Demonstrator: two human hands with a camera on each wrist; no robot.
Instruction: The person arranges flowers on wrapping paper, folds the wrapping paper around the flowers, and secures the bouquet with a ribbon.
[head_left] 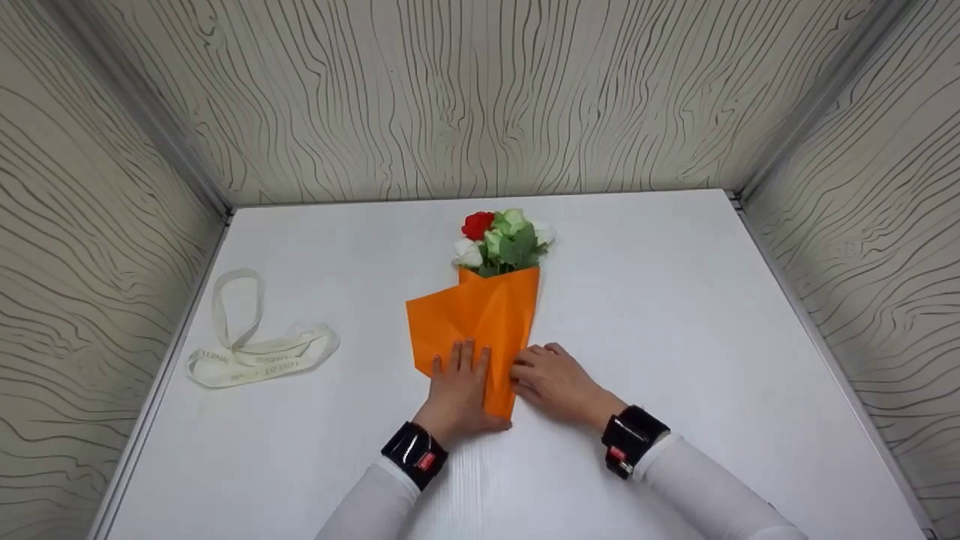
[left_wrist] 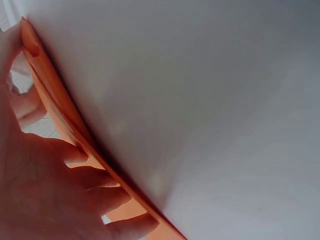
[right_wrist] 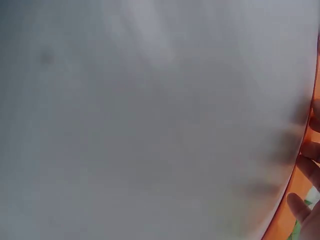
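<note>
A bouquet of red, white and pale green flowers (head_left: 493, 234) with green leaves lies on the table, its stems hidden inside orange wrapping paper (head_left: 442, 322). My left hand (head_left: 457, 394) presses flat on the lower part of the paper, fingers spread, thumb along the bottom end. In the left wrist view the fingers of that hand (left_wrist: 60, 185) lie along the folded orange layers. At the paper's right edge, the fingertips of my right hand (head_left: 559, 382) touch the wrap, fingers slightly bent. The right wrist view catches only a few of its fingers, beside the orange edge (right_wrist: 286, 207).
A cream ribbon (head_left: 262, 360) with printed lettering lies loosely looped on the left of the white table (head_left: 675, 300). Wood-patterned panels (head_left: 480, 97) stand along the back and both sides. Each wrist wears a black strap (head_left: 634, 439).
</note>
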